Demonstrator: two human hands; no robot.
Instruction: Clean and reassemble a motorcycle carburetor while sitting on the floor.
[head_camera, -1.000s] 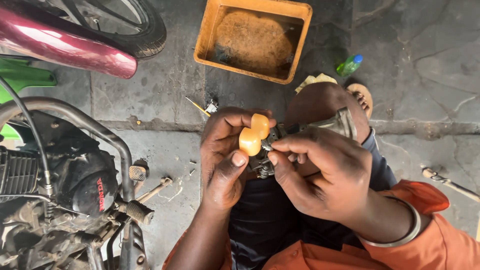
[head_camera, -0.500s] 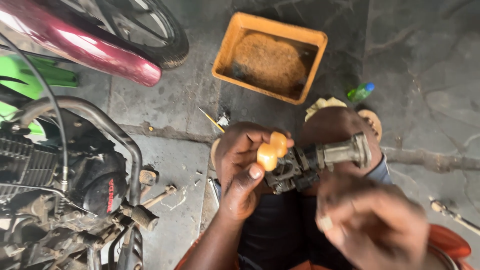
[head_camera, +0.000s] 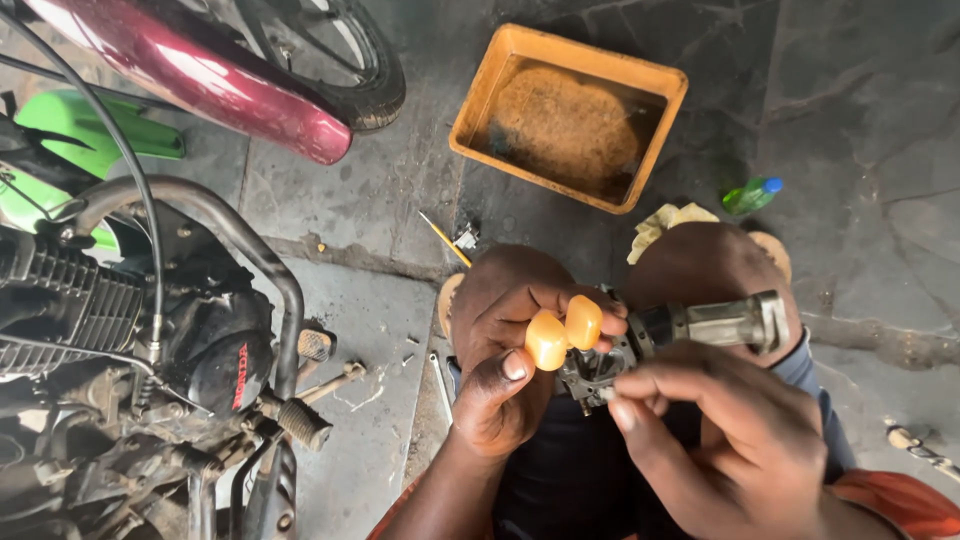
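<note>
Left hand (head_camera: 500, 370) grasping a metal part (head_camera: 640, 345) over the lap, orange float (head_camera: 563, 330) sticking up between thumb and fingers, right hand (head_camera: 730, 440) pinching something tiny at the part's bottom, orange tray (head_camera: 568, 115) beyond, motorbike (head_camera: 140, 330) at left

Grimy metal carburetor (head_camera: 640, 345) with twin orange floats (head_camera: 563, 332), held horizontally

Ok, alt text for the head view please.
Left hand holds an orange twin float over a metal carburettor while the right hand pinches its lower edge. An orange tray and a motorcycle engine sit nearby.
</note>
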